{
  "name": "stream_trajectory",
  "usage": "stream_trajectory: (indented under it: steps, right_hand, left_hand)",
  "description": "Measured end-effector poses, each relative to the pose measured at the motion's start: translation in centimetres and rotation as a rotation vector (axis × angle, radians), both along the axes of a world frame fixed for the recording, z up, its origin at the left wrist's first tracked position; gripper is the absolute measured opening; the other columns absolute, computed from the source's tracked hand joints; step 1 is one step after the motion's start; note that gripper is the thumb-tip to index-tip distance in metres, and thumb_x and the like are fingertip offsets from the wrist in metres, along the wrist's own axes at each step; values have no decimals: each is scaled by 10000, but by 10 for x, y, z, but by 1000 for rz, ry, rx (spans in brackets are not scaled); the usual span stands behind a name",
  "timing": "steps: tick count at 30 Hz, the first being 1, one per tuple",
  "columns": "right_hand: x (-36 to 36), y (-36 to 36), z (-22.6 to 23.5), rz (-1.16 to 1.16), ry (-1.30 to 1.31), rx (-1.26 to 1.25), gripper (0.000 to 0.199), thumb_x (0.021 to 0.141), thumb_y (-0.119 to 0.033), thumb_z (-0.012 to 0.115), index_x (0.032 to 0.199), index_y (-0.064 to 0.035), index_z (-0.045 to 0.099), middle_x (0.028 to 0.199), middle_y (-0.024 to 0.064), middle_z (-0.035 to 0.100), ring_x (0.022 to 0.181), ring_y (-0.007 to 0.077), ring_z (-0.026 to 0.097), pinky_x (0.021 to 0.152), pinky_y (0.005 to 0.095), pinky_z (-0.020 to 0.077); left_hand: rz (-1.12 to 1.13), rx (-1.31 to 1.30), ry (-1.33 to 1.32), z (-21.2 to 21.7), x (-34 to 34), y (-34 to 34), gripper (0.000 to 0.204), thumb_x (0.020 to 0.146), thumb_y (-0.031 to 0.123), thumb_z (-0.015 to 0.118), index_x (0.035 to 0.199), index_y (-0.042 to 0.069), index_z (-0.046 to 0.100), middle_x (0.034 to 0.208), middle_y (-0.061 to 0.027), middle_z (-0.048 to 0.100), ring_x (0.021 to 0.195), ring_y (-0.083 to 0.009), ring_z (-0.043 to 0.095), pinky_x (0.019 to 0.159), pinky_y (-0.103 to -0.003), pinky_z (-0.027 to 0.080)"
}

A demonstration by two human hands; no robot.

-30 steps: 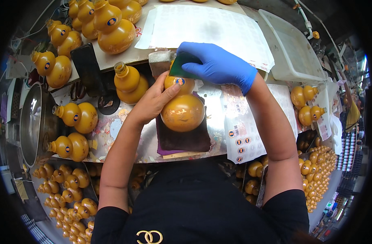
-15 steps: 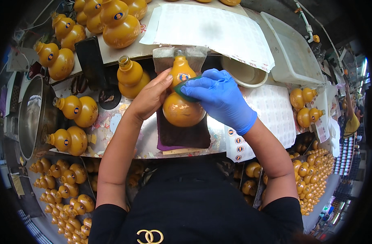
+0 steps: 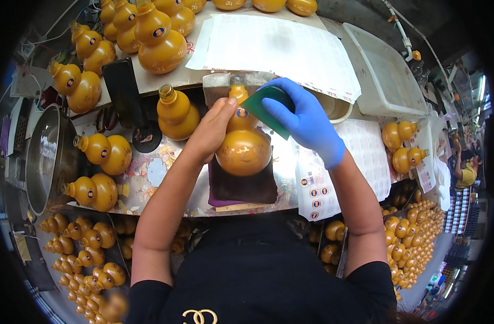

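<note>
A gourd-shaped yellow-brown bottle (image 3: 244, 153) lies on a dark cloth pad (image 3: 241, 189) in front of me, its open neck pointing away. Gold marks show on its wide part, and a round dark-blue sticker (image 3: 241, 113) sits on the smaller bulb. My left hand (image 3: 213, 128), bare, is closed against the bottle's left side, fingers on the upper bulb. In a blue glove, my right hand (image 3: 307, 120) pinches a flat green scraper (image 3: 269, 106) between thumb and fingers. The scraper's corner is beside the sticker; whether it touches the glass I cannot tell.
Similar bottles stand left, such as one near my left hand (image 3: 177, 113). A phone (image 3: 122, 89) leans upright on a stand. Sticker sheets (image 3: 344, 162) lie right, with a white sheet (image 3: 279, 43) behind. A metal basin (image 3: 44, 162) and a clear tub (image 3: 387, 75) flank the bench.
My right hand has lifted the scraper off the bottle's waist and tilted it up to the right, showing its flat face. My left hand still holds the bottle.
</note>
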State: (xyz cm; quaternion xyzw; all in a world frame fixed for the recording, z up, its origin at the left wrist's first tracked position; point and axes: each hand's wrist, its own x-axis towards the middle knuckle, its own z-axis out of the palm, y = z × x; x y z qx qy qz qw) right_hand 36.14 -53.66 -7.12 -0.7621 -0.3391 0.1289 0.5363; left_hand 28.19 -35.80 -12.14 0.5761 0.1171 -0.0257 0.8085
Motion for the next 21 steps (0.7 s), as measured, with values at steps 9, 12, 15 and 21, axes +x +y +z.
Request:
stream_trajectory:
  steps: [9, 12, 15, 21]
  right_hand:
    - [28, 21, 13, 113, -192, -276, 226, 874, -140, 595, 1057, -9, 585, 939, 143, 667, 826, 188, 641, 789, 317, 509]
    - [31, 21, 3, 64, -369, -204, 185, 848, -142, 603, 1002, -41, 597, 923, 178, 651, 824, 367, 623, 753, 409, 510]
    - [17, 18, -6, -13, -920, -37, 198, 808, -117, 623, 1005, -108, 617, 893, 81, 649, 763, 296, 598, 676, 396, 486]
    - [-26, -6, -5, 274, -767, -86, 268, 722, -87, 697, 982, -157, 699, 873, -9, 662, 788, 207, 585, 683, 349, 443]
  left_hand:
    - [-8, -138, 18, -7, 1, 5, 403, 1025, 301, 378, 1280, 3, 471, 1221, -96, 547, 1119, -162, 538, 978, -287, 424]
    - [-47, -156, 21, -12, 6, 9, 412, 1028, 317, 366, 1300, 23, 462, 1235, -106, 554, 1122, -193, 561, 980, -323, 444]
    - [-95, -228, 46, -5, 9, 11, 441, 1029, 369, 355, 1309, 45, 461, 1242, -107, 562, 1126, -210, 575, 991, -346, 449]
    - [4, -211, 83, -7, 12, 20, 598, 968, 536, 440, 1164, -12, 578, 1042, -108, 655, 944, -203, 652, 861, -343, 522]
